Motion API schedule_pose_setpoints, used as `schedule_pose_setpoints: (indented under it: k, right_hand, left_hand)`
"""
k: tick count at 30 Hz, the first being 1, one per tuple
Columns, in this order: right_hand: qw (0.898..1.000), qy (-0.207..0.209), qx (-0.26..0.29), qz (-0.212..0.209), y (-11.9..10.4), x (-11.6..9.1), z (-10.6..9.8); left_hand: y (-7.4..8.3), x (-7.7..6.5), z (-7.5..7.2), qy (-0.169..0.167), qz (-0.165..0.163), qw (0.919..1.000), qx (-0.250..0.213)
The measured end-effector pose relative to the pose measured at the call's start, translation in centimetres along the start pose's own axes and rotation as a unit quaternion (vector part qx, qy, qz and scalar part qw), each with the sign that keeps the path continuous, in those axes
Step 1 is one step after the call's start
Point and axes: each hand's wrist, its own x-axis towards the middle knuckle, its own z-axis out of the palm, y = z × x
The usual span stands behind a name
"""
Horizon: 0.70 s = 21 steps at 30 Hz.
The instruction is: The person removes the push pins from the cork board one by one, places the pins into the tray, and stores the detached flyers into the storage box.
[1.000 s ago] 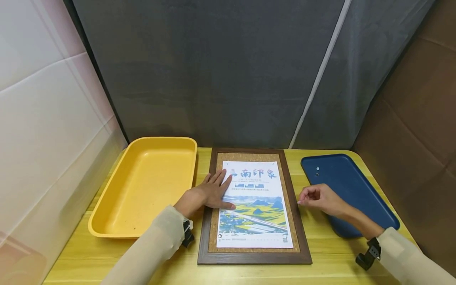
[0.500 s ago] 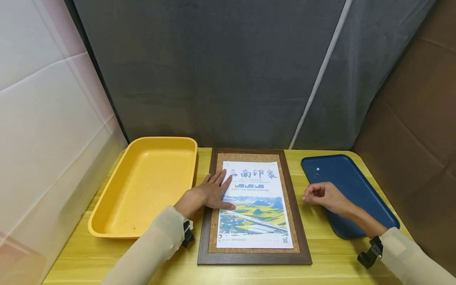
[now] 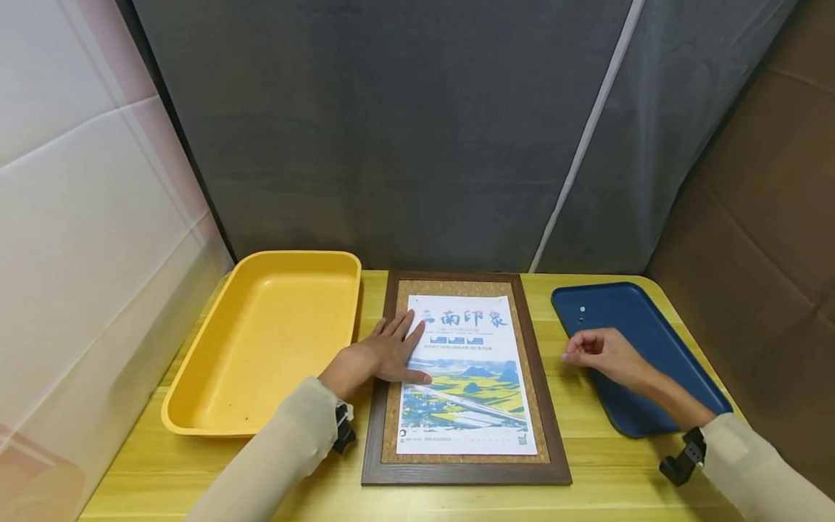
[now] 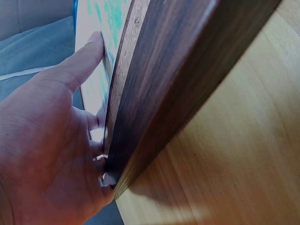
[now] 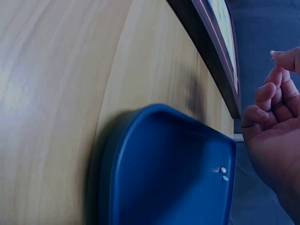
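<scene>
In the head view, my left hand (image 3: 389, 353) lies with fingers spread on the left side of a printed poster (image 3: 470, 406). The poster rests on a cork board (image 3: 475, 459) with a dark brown wooden frame (image 3: 466, 475). Small dots show at the poster's top corners. My right hand (image 3: 607, 355) is over the near-left edge of a blue tray (image 3: 659, 377), to the right of the board. Its thumb and forefinger pinch a tiny white thumbtack (image 5: 273, 53), whose thin point shows in the right wrist view.
Two small white thumbtacks (image 5: 223, 170) lie in the blue tray's far-left corner. A deep yellow tray (image 3: 261, 348) stands left of the board. All rest on a light wooden table (image 3: 626, 478), with a grey cloth wall (image 3: 391, 145) behind.
My right hand has drawn away from the frame's right edge, moving right and slightly back over the blue tray. The left hand and the poster have stayed put.
</scene>
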Motion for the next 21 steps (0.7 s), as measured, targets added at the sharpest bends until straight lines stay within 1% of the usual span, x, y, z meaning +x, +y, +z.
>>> schedule_pose_setpoints:
  k: [6, 21]
  right_hand:
    - [1.0, 0.008, -0.004, -0.004, 0.3, 0.0, -0.6]
    - [0.999, 0.029, -0.034, 0.023, 1.5, -0.1, -2.0]
  left_hand:
    - [0.0, 0.0, 0.0, 0.001, 0.003, 1.0, 0.002]
    - [0.1, 0.0, 0.1, -0.001, 0.001, 1.0, 0.0]
